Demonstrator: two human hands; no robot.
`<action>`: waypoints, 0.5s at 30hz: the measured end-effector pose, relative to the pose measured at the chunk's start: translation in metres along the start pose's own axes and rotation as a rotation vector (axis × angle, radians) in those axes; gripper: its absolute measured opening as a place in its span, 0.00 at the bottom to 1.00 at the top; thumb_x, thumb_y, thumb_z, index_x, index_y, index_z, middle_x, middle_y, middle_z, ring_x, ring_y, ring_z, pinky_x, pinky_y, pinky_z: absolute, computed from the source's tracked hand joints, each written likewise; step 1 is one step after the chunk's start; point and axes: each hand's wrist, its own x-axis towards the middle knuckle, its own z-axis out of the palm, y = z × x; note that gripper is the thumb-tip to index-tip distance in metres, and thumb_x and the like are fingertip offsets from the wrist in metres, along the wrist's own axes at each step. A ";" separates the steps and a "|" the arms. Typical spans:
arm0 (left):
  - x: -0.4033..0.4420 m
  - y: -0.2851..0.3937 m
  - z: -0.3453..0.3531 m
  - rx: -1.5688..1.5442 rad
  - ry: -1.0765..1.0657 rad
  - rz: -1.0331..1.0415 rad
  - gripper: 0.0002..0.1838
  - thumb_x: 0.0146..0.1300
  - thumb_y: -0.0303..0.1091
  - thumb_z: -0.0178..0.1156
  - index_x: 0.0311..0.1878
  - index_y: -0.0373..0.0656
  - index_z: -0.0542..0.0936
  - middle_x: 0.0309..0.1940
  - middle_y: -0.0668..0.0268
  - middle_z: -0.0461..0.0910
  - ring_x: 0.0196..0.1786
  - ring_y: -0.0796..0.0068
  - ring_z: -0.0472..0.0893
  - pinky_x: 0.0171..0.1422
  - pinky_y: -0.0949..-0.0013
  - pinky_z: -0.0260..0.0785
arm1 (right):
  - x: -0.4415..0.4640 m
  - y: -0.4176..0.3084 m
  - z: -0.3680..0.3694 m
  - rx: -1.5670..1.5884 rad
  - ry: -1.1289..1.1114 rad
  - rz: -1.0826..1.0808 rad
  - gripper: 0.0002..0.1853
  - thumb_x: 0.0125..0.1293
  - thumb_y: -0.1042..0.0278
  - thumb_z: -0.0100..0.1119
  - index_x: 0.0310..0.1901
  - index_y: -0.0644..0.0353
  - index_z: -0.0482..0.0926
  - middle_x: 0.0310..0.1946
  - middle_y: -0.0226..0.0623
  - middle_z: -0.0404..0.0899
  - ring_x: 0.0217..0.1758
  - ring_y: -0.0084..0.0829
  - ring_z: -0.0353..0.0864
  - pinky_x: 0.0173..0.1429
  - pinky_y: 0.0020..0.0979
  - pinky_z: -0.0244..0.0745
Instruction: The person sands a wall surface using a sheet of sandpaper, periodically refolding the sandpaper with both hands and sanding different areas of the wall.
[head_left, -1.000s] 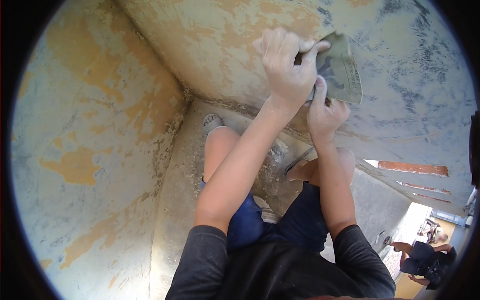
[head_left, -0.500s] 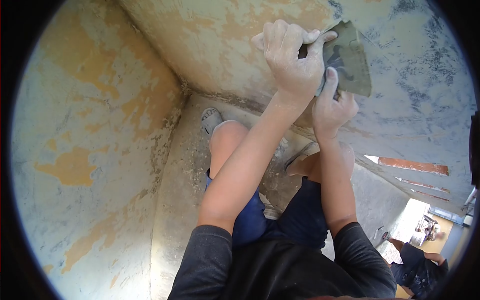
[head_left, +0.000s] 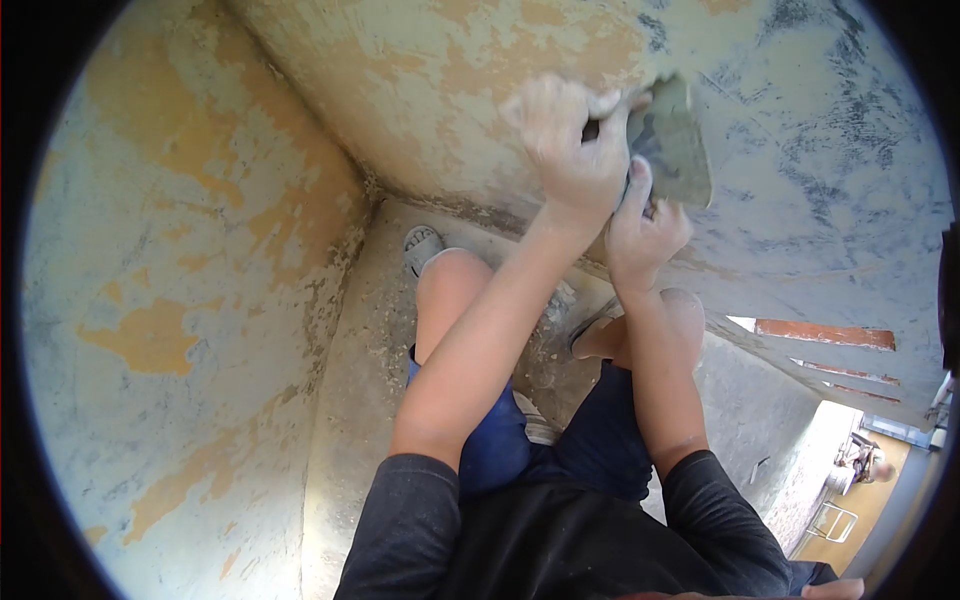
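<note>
A grey-green, stiff-looking sheet of sandpaper (head_left: 680, 150) with dark marks on its face lies against the wall (head_left: 780, 150) in front of me. My left hand (head_left: 570, 140), pale with dust, is closed at the sheet's left edge, its fingers curled. Just below and to the right, my right hand (head_left: 648, 235) grips the lower edge, thumb pointing up along it. Both hands are slightly blurred by motion. The sheet's underside is hidden.
A second patchy wall (head_left: 150, 250) meets this one at a corner on the left. My knees and sandalled feet are on the dusty concrete floor (head_left: 350, 400) below. Slots with red brick edges (head_left: 825, 333) cut the wall at right. Another person's hand (head_left: 835, 590) shows at the bottom right.
Both hands and the sandpaper have moved down and a little left along the wall. The other person at lower right has mostly left the view, uncovering a white metal frame.
</note>
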 end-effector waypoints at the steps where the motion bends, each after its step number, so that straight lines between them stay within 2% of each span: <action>1: -0.010 -0.001 -0.003 -0.002 -0.051 -0.041 0.16 0.49 0.25 0.79 0.29 0.50 0.77 0.27 0.69 0.71 0.35 0.64 0.71 0.49 0.58 0.53 | -0.005 0.003 -0.001 0.001 0.004 0.002 0.09 0.76 0.73 0.68 0.45 0.72 0.88 0.29 0.40 0.90 0.26 0.19 0.77 0.31 0.29 0.73; 3: -0.015 -0.001 -0.007 0.004 -0.064 -0.071 0.17 0.48 0.26 0.79 0.29 0.50 0.77 0.26 0.69 0.71 0.35 0.64 0.71 0.48 0.58 0.53 | -0.009 0.000 -0.005 0.160 0.002 0.181 0.09 0.75 0.72 0.69 0.46 0.72 0.88 0.29 0.41 0.89 0.24 0.20 0.76 0.31 0.30 0.72; 4: -0.010 0.001 -0.007 0.013 -0.069 -0.055 0.17 0.48 0.26 0.80 0.29 0.50 0.77 0.26 0.69 0.71 0.35 0.64 0.71 0.49 0.58 0.53 | -0.003 -0.002 -0.004 0.161 0.003 0.174 0.09 0.75 0.72 0.69 0.46 0.72 0.88 0.29 0.41 0.89 0.24 0.20 0.76 0.31 0.30 0.72; 6: 0.005 0.004 -0.003 0.023 -0.082 -0.039 0.17 0.48 0.26 0.80 0.29 0.49 0.77 0.26 0.68 0.71 0.35 0.64 0.71 0.49 0.58 0.54 | 0.011 -0.011 -0.001 0.161 0.040 0.108 0.07 0.74 0.73 0.69 0.47 0.69 0.89 0.23 0.41 0.86 0.16 0.25 0.78 0.26 0.30 0.72; 9: 0.022 0.002 0.006 -0.046 0.028 -0.017 0.18 0.49 0.23 0.82 0.28 0.50 0.78 0.26 0.73 0.74 0.34 0.70 0.72 0.50 0.62 0.56 | 0.030 -0.018 0.001 0.077 0.061 0.038 0.08 0.74 0.73 0.69 0.48 0.69 0.89 0.24 0.43 0.87 0.16 0.24 0.77 0.26 0.30 0.71; 10: 0.020 0.001 0.005 -0.024 0.033 0.005 0.18 0.48 0.23 0.82 0.28 0.50 0.78 0.26 0.73 0.74 0.34 0.70 0.72 0.50 0.62 0.56 | 0.024 -0.013 0.000 0.058 0.002 0.142 0.08 0.74 0.72 0.70 0.49 0.69 0.89 0.25 0.44 0.87 0.16 0.24 0.77 0.25 0.30 0.70; 11: 0.021 0.000 0.007 -0.007 0.039 0.032 0.18 0.48 0.23 0.82 0.28 0.50 0.78 0.26 0.73 0.74 0.34 0.70 0.72 0.50 0.61 0.56 | 0.016 -0.006 0.000 0.057 0.005 0.138 0.08 0.74 0.72 0.70 0.49 0.69 0.89 0.25 0.44 0.87 0.16 0.24 0.77 0.25 0.30 0.70; 12: 0.012 -0.001 0.006 -0.012 0.042 0.034 0.18 0.48 0.23 0.82 0.28 0.50 0.78 0.26 0.73 0.74 0.34 0.70 0.72 0.50 0.61 0.56 | 0.006 0.002 0.001 0.021 0.013 0.041 0.09 0.74 0.73 0.70 0.49 0.69 0.89 0.24 0.45 0.87 0.16 0.25 0.77 0.25 0.30 0.70; 13: 0.000 0.000 0.001 0.002 -0.007 0.004 0.18 0.48 0.23 0.82 0.28 0.50 0.78 0.26 0.73 0.74 0.34 0.70 0.72 0.49 0.61 0.56 | 0.000 0.007 0.001 -0.015 0.021 -0.054 0.09 0.74 0.73 0.70 0.50 0.69 0.89 0.24 0.45 0.87 0.16 0.25 0.76 0.25 0.30 0.70; 15: -0.009 0.000 -0.005 0.018 -0.062 -0.024 0.18 0.48 0.23 0.82 0.28 0.50 0.78 0.26 0.73 0.74 0.34 0.69 0.72 0.49 0.61 0.56 | -0.005 0.009 0.000 0.048 0.045 -0.008 0.08 0.74 0.74 0.69 0.49 0.68 0.89 0.23 0.45 0.86 0.16 0.25 0.77 0.26 0.30 0.70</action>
